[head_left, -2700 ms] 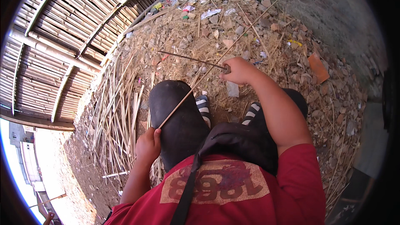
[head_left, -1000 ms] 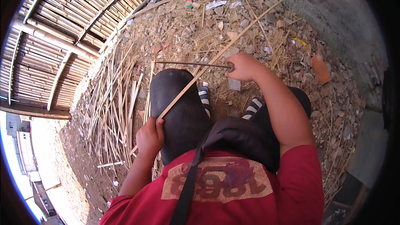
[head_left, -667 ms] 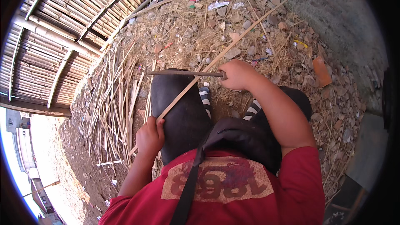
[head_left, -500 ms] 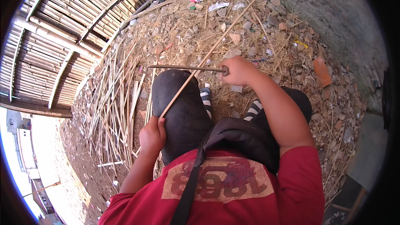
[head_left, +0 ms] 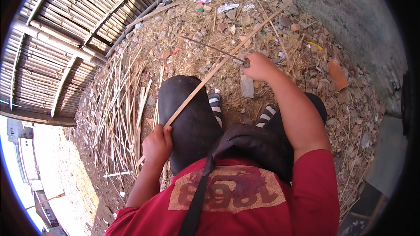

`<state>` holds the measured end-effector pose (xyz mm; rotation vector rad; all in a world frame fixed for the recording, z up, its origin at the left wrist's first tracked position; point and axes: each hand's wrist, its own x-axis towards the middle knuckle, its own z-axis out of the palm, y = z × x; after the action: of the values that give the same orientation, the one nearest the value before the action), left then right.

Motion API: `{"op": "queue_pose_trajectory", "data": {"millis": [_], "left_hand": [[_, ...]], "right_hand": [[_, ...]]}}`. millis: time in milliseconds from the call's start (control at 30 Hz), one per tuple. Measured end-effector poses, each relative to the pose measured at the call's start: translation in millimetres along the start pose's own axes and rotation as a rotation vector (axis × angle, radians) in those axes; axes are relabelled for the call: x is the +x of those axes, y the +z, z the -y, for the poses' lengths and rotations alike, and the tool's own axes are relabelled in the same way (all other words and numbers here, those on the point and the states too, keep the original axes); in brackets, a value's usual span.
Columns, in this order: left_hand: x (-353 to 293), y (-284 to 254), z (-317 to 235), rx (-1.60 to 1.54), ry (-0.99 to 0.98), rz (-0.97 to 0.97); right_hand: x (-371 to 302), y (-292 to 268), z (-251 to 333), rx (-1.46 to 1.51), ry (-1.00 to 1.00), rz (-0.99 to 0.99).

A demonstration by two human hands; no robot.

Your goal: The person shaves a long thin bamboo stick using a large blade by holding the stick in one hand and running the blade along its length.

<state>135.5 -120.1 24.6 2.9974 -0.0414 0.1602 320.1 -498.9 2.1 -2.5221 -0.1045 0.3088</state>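
Note:
My left hand (head_left: 157, 142) grips the near end of a long thin bamboo strip (head_left: 210, 74) that runs diagonally up and to the right over my left knee. A thin dark blade (head_left: 214, 50) is held by its handle in my right hand (head_left: 259, 66), pointing up and to the left across the strip. My knees are in dark trousers (head_left: 188, 113), with striped footwear (head_left: 214, 103) showing between them.
A pile of split bamboo strips (head_left: 118, 105) lies on the ground to my left. A bamboo fence (head_left: 61, 30) stands at the upper left. Rubble, straw and litter (head_left: 227, 6) cover the ground ahead. A brick wall (head_left: 350, 8) rises at the right. A dark bag (head_left: 253, 144) sits in my lap.
The blade has swung from lying level over my knee to pointing up and left. My right hand has moved a little farther forward. My left hand keeps its hold on the strip.

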Motion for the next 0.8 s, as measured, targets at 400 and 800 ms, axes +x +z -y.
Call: {"op": "queue_pose_trajectory", "data": {"millis": [400, 800], "left_hand": [[5.4, 4.4, 8.9, -0.096, 0.037, 0.014], [5.4, -3.9, 2.2, -0.033, -0.010, 0.066]], "right_hand": [[-9.6, -6.6, 23.4, 0.051, -0.115, 0.302], [-24.1, -13.9, 49.9, -0.265, -0.175, 0.137]]}}
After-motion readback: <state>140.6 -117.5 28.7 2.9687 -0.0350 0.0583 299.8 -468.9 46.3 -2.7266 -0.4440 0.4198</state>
